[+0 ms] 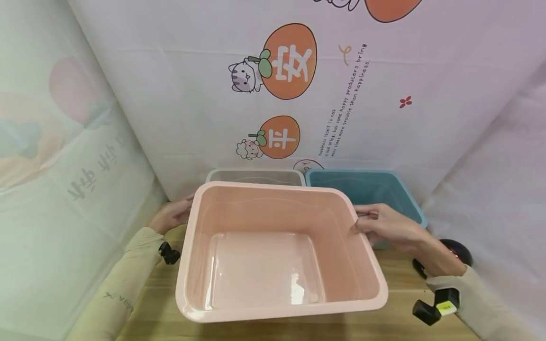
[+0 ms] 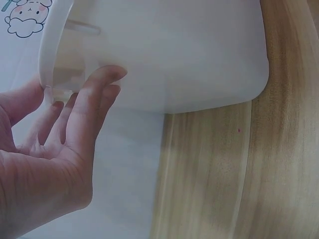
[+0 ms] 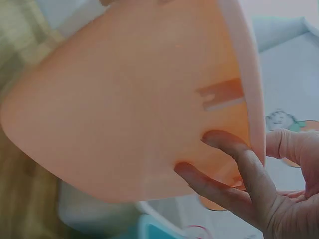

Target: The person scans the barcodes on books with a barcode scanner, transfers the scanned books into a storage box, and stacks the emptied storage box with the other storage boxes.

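A pale pink plastic bin, bare inside, is tilted with its open side towards me. My right hand pinches its right rim; in the right wrist view, the fingers spread along the outer wall below that rim. At the pink bin's left side is my left hand, its fingertips hidden behind the rim. In the left wrist view this hand grips a bin rim, fingers curled under it against a wall that looks whitish there; I cannot tell whether this is the pink bin.
Behind the pink bin, a white bin and a teal bin stand side by side against the printed cloth wall. A black rounded object lies beside my right forearm. White cloth encloses the wooden table on both sides.
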A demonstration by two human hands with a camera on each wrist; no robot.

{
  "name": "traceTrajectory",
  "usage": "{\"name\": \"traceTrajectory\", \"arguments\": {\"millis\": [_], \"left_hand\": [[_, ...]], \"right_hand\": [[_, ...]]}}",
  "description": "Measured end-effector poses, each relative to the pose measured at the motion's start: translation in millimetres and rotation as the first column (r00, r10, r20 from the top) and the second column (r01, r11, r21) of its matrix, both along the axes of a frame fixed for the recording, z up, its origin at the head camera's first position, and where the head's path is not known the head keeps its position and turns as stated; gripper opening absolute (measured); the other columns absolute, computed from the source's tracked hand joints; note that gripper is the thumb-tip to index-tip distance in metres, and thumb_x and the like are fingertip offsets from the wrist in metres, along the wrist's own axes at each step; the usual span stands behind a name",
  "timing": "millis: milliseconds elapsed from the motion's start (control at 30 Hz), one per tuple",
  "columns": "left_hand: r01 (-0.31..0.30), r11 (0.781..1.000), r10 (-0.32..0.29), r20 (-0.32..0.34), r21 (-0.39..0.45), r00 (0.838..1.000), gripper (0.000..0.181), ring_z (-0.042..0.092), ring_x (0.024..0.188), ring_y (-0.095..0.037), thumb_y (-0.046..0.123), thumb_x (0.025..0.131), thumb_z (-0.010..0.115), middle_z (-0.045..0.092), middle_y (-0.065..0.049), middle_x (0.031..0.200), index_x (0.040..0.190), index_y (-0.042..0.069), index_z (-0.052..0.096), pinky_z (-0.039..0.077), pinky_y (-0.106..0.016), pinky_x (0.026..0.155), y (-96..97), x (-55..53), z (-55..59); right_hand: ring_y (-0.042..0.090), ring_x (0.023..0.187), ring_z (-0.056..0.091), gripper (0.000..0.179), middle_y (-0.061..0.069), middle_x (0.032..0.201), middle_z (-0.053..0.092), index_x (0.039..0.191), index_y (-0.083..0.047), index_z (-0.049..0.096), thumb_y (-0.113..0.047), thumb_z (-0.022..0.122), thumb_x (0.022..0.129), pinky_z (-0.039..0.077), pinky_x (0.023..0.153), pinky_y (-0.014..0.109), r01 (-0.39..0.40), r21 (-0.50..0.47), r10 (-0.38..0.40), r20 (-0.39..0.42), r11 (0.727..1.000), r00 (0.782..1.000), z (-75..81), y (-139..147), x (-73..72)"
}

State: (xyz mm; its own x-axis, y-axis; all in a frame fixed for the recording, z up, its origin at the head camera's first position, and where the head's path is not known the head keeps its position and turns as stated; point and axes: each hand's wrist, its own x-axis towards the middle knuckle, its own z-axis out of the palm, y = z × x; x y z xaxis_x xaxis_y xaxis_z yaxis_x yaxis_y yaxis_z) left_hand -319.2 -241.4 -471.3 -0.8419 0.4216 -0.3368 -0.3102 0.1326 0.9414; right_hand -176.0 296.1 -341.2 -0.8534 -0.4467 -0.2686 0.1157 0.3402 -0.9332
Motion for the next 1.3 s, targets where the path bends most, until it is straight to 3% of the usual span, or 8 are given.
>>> {"name": "traceTrajectory", "arguments": {"millis": [133, 333, 500, 667, 800, 967, 1133, 1300], "left_hand": [[0.015, 1.0, -0.015, 0.013, 0.002, 1.0, 0.07, 0.023, 0.155, -0.044, 0.014, 0.114, 0.034, 0.006, -0.027, 0.172, 0.166, 0.014, -0.013, 0.049, -0.033, 0.11, -0.3, -0.6, 2.4], [-0.014, 0.999, 0.012, 0.038, 0.037, 0.999, 0.072, 0.061, 0.122, -0.019, 0.016, 0.114, 0.041, 0.015, -0.026, 0.171, 0.169, 0.016, -0.004, 0.056, -0.03, 0.098, -0.8, -1.4, 1.7], [-0.033, 0.998, 0.031, 0.051, 0.056, 0.998, 0.072, 0.066, 0.105, -0.009, 0.019, 0.114, 0.046, 0.021, -0.025, 0.169, 0.17, 0.017, 0.0, 0.057, -0.033, 0.097, -2.4, -0.9, 0.4], [-0.025, 0.999, 0.024, 0.04, 0.031, 0.999, 0.07, 0.059, 0.128, -0.026, 0.018, 0.114, 0.043, 0.017, -0.027, 0.17, 0.17, 0.019, 0.001, 0.054, -0.037, 0.104, -1.8, 2.1, 2.6], [-0.024, 0.999, 0.022, 0.045, 0.042, 0.999, 0.071, 0.035, 0.149, -0.045, 0.018, 0.114, 0.043, 0.014, -0.028, 0.171, 0.17, 0.02, -0.002, 0.05, -0.044, 0.111, -0.2, 4.1, 3.3], [-0.025, 0.999, 0.023, 0.038, 0.042, 0.999, 0.072, 0.028, 0.152, -0.048, 0.02, 0.114, 0.043, 0.014, -0.027, 0.171, 0.17, 0.02, -0.003, 0.053, -0.041, 0.106, 0.1, 4.0, 2.8], [-0.021, 0.999, 0.019, 0.034, 0.04, 0.999, 0.071, 0.03, 0.151, -0.048, 0.021, 0.115, 0.043, 0.014, -0.027, 0.171, 0.17, 0.02, -0.003, 0.054, -0.04, 0.104, -1.0, 3.1, 1.6], [-0.021, 0.999, 0.02, 0.032, 0.034, 0.999, 0.072, 0.031, 0.152, -0.046, 0.021, 0.114, 0.044, 0.015, -0.026, 0.172, 0.17, 0.021, -0.002, 0.054, -0.039, 0.104, -0.3, 4.4, 3.3]], "right_hand": [[0.022, 0.096, 0.077, 0.07, 0.014, 0.122, 0.075, 0.159, 0.011, 0.033, -0.009, 0.064, 0.1, 0.065, 0.078, 0.048, 0.015, 0.021, -0.014, -0.046, 1.0, 0.999, 16.8, 10, -1.4], [0.027, 0.087, 0.079, 0.078, 0.009, 0.108, 0.079, 0.163, 0.007, 0.024, -0.007, 0.066, 0.098, 0.065, 0.077, 0.043, 0.134, 0.093, -0.12, -0.147, 0.987, 0.982, 43.8, 29, -3.5], [0.022, 0.09, 0.079, 0.081, -0.001, 0.103, 0.08, 0.165, 0.005, 0.019, -0.007, 0.065, 0.099, 0.064, 0.081, 0.035, 0.195, 0.156, -0.163, -0.198, 0.968, 0.967, 57.9, 49, -10.8], [0.016, 0.088, 0.078, 0.082, -0.003, 0.096, 0.081, 0.165, 0.006, 0.012, -0.001, 0.062, 0.1, 0.065, 0.075, 0.035, 0.255, 0.079, -0.238, -0.18, 0.964, 0.954, 60.8, 70, -24.9], [0.016, 0.082, 0.078, 0.083, 0.0, 0.092, 0.081, 0.164, 0.01, 0.007, 0.002, 0.06, 0.1, 0.065, 0.07, 0.035, 0.301, 0.01, -0.295, -0.161, 0.954, 0.942, 62.5, 89, -37.0], [0.008, 0.083, 0.077, 0.085, -0.01, 0.091, 0.079, 0.165, 0.007, 0.005, -0.008, 0.062, 0.103, 0.064, 0.072, 0.029, 0.374, 0.081, -0.359, -0.16, 0.924, 0.92, 67.5, 111, -51.4], [0.004, 0.085, 0.076, 0.075, -0.02, 0.094, 0.076, 0.166, -0.008, 0.022, -0.016, 0.063, 0.104, 0.064, 0.074, 0.027, 0.418, 0.134, -0.398, -0.156, 0.898, 0.904, 66.3, 132, -64.2], [0.003, 0.084, 0.075, 0.046, -0.021, 0.093, 0.075, 0.145, -0.03, 0.047, -0.015, 0.063, 0.104, 0.063, 0.073, 0.026, 0.456, 0.112, -0.437, -0.158, 0.883, 0.885, 62.9, 154, -69.6]]}}
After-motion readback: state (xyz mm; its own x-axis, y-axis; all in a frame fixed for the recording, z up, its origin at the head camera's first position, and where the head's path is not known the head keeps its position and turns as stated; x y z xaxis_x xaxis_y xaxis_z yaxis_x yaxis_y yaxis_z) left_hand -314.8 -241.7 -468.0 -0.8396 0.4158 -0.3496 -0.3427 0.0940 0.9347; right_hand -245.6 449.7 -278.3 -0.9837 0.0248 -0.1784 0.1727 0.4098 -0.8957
